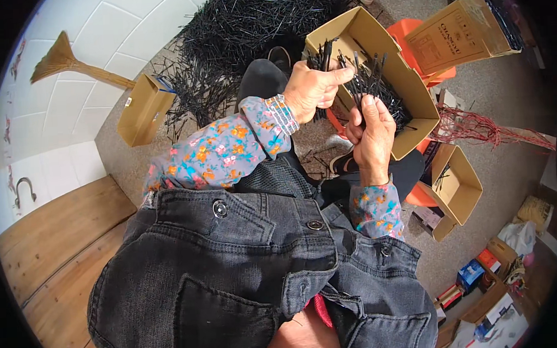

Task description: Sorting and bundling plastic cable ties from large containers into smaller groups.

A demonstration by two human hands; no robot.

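Note:
My left hand (315, 90) is closed around a bundle of thin black strips (324, 55), its thumb stretched to the right. Close by on the right, my right hand (374, 134) pinches several similar strips between thumb and fingers, their ends pointing up. Both hands are over the near side of an uncovered cardboard box (415, 137). More loose black strips (397, 110) lie inside it, partly hidden by my hands. I cannot make out exactly what kind of part the strips are.
A large heap of black strips (247, 26) spreads across the floor ahead. At left are a small box (144, 114), a broom (65, 62) and a wooden bench (64, 245). Rightward are a printed carton (456, 35), red cords (475, 128) and another cardboard box (463, 194).

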